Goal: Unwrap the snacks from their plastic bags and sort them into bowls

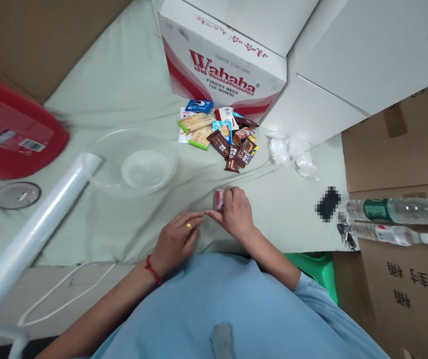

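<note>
My right hand (pixel 236 212) rests on the cloth-covered table with its fingers closed around a small red-and-white wrapped packet (pixel 219 200); part of the packet is hidden behind the fingers. Close by on the left, my left hand (pixel 178 237), with a ring and a red cord bracelet, has its fingers stretched toward my right thumb, their tips meeting or nearly so. Nothing shows in it. Beyond my hands lies a pile of wrapped snacks: brown cocoa bars (pixel 246 152), cracker packs (pixel 198 123) and a blue packet (pixel 199 105). Left of the pile stands a clear plastic bowl (pixel 167 172).
A Wahaha water carton (pixel 221 70) stands behind the snacks. Crumpled clear plastic bags (pixel 279 151), keys (pixel 346 234) and two bottles (pixel 404 212) lie to the right. On the left are a plastic film roll (pixel 38 229), a round lid (pixel 17 195) and a red container (pixel 15 129).
</note>
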A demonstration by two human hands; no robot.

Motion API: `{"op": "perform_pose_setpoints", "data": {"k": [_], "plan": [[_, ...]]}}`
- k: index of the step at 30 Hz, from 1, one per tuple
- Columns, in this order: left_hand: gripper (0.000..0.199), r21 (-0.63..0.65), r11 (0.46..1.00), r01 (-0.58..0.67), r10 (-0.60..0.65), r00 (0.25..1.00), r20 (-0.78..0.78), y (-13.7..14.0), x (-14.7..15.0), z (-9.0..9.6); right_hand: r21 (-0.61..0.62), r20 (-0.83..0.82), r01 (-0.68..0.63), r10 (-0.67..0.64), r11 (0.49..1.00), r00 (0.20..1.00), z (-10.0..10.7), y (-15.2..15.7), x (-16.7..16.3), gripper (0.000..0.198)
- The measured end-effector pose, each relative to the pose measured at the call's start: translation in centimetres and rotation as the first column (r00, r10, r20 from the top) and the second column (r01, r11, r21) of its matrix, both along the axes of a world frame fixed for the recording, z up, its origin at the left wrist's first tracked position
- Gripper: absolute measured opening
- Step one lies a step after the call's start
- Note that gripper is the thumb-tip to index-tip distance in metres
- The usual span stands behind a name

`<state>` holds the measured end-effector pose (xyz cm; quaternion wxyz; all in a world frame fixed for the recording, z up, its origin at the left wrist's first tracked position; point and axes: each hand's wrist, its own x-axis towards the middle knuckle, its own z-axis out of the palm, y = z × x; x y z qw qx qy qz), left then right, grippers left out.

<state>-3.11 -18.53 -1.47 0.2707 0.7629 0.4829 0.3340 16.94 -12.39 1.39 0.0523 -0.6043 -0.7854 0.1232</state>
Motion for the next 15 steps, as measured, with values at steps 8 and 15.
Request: {"op": "perform_pose_setpoints", "data": {"k": [8,15], "plan": [[0.025,-0.107,0.983,-0.153,0.166,0.978,0.127,1.6,0.5,1.5,-0.006,-0.102,0.083,-0.084,0.996,0.991,1.3,0.5,2.1,0.024],[0.038,-0.24,0.959,-0.149,0.193,0.967,0.169,3.3,1.4,3.3,-0.343,-0.695,0.059,-0.296,0.938,0.655,3.0,1.3,7.7,0.04]]}}
